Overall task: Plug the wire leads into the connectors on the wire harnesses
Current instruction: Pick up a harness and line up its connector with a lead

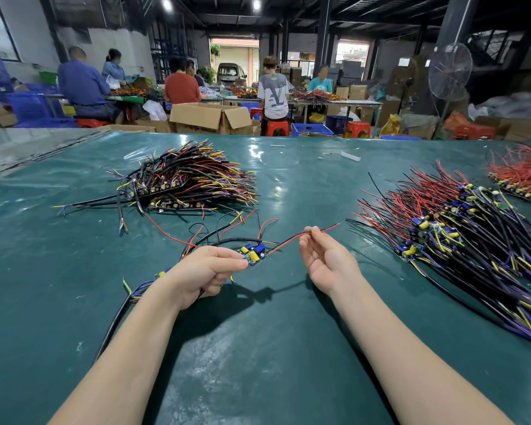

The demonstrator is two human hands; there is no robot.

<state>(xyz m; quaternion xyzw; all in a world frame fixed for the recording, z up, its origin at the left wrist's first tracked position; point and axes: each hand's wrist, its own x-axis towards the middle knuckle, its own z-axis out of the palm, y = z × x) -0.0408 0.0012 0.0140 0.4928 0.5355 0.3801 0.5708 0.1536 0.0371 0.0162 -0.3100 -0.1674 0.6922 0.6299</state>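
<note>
My left hand (201,273) pinches a small circuit board (253,254) with yellow and blue components, held above the green table (258,348). A red wire lead (292,239) runs from the board to the right, and my right hand (325,259) pinches it near its far end between thumb and fingertips. A few loose harnesses with black, red and purple wires (215,234) lie on the table just behind and under my left hand.
A pile of black, yellow and purple harnesses (190,182) lies at the back left. A big pile of red and black wired boards (451,228) sits at the right, and another red pile (524,176) at the far right. People work at tables beyond.
</note>
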